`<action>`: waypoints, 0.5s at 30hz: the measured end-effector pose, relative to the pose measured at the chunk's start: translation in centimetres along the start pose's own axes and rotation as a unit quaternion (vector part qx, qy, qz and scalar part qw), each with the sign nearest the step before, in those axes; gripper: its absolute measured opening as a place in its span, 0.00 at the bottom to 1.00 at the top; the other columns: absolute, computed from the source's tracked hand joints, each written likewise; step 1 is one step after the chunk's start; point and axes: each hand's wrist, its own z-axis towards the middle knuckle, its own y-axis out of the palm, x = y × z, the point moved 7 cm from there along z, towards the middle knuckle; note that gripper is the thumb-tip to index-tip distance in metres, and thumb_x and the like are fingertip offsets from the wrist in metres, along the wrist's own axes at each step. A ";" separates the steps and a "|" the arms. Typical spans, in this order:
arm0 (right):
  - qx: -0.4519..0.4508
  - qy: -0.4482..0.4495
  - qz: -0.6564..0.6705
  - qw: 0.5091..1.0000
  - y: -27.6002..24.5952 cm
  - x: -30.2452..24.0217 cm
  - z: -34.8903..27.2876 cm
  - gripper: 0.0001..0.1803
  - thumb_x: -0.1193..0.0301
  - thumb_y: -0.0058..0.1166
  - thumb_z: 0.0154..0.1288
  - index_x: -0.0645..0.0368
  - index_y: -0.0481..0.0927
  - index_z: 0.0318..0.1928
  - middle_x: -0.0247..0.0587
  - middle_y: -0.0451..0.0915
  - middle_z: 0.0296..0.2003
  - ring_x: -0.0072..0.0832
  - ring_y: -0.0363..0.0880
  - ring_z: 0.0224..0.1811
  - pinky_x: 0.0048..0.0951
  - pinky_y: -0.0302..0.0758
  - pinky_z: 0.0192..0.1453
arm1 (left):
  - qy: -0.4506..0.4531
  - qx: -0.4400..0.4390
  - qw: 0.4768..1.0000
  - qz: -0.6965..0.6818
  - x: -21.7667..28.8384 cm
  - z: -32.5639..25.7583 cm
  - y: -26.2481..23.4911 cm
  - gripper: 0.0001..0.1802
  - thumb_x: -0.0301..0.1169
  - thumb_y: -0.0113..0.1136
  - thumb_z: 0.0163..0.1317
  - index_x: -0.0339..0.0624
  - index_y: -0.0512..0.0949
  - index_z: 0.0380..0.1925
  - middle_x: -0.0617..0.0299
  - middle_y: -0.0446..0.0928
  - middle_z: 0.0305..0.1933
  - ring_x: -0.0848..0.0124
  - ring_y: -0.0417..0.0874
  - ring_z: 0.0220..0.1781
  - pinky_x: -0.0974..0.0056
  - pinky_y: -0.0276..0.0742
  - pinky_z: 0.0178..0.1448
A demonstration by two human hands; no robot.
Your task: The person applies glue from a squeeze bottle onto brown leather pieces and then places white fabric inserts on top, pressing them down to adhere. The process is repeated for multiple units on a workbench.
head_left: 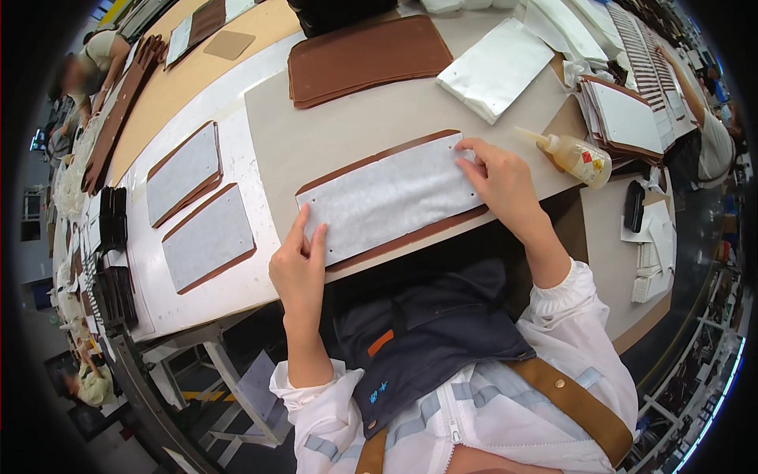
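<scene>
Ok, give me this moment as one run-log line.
left hand: pressing white liner sheet, near end | right hand: pressing far end | sheet on brown leather panel | glue bottle: lying right, untouched

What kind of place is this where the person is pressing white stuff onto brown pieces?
Probably a workshop or factory that makes leather goods. Both hands, left hand and right hand, press a white lining sheet onto a brown panel. A glue bottle and stacked brown panels lie nearby.
</scene>
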 end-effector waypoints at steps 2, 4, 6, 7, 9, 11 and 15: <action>-0.014 -0.014 -0.009 1.000 -0.1 0.0 0.2 0.10 0.72 0.63 0.64 0.57 0.81 0.44 0.45 0.81 0.26 0.42 0.81 0.28 0.39 0.76 0.34 | 0.005 -0.006 1.000 0.005 0.0 0.0 -0.2 0.23 0.34 0.68 0.65 0.44 0.82 0.60 0.69 0.57 0.17 0.79 0.57 0.21 0.69 0.57 0.27; -0.003 -0.037 -0.011 0.999 -0.4 0.1 0.1 0.09 0.71 0.63 0.64 0.56 0.82 0.44 0.43 0.81 0.28 0.41 0.81 0.29 0.39 0.76 0.35 | 0.014 -0.020 1.000 0.015 -0.2 0.3 -0.3 0.23 0.37 0.69 0.65 0.45 0.82 0.59 0.66 0.59 0.16 0.76 0.59 0.19 0.67 0.59 0.26; -0.004 -0.047 -0.015 0.999 -0.5 0.2 0.1 0.09 0.71 0.63 0.64 0.55 0.82 0.45 0.42 0.81 0.29 0.41 0.81 0.30 0.38 0.76 0.36 | 0.005 -0.038 0.999 0.014 -0.4 0.5 -0.5 0.24 0.40 0.69 0.65 0.47 0.82 0.59 0.65 0.59 0.15 0.75 0.59 0.18 0.66 0.61 0.26; -0.009 -0.046 -0.019 0.999 -0.5 0.4 0.1 0.09 0.70 0.63 0.64 0.54 0.82 0.45 0.42 0.81 0.30 0.41 0.81 0.30 0.38 0.76 0.36 | -0.007 -0.050 0.999 0.008 -0.3 0.6 -0.7 0.24 0.41 0.69 0.64 0.48 0.82 0.60 0.65 0.59 0.14 0.75 0.59 0.18 0.66 0.60 0.26; -0.009 -0.047 -0.022 0.999 -0.5 0.6 0.0 0.09 0.70 0.63 0.64 0.53 0.82 0.45 0.40 0.80 0.31 0.40 0.81 0.31 0.38 0.76 0.36 | -0.028 -0.067 0.997 0.001 -0.6 0.7 -0.8 0.25 0.42 0.70 0.64 0.49 0.82 0.60 0.66 0.59 0.14 0.75 0.59 0.18 0.67 0.60 0.26; 0.002 -0.053 -0.022 0.998 -0.5 0.7 -0.3 0.09 0.69 0.62 0.65 0.51 0.83 0.46 0.39 0.79 0.31 0.40 0.80 0.31 0.38 0.76 0.35 | -0.043 -0.076 0.996 -0.001 -1.0 0.7 -0.7 0.26 0.43 0.70 0.63 0.51 0.82 0.61 0.67 0.59 0.14 0.76 0.59 0.18 0.67 0.61 0.26; 0.018 -0.069 -0.020 0.997 -0.5 1.1 -0.4 0.09 0.69 0.62 0.65 0.51 0.83 0.46 0.39 0.77 0.31 0.40 0.80 0.31 0.38 0.76 0.35 | -0.018 -0.069 0.996 0.045 -0.2 0.6 -0.7 0.27 0.44 0.71 0.62 0.52 0.81 0.62 0.66 0.61 0.14 0.75 0.60 0.18 0.66 0.62 0.27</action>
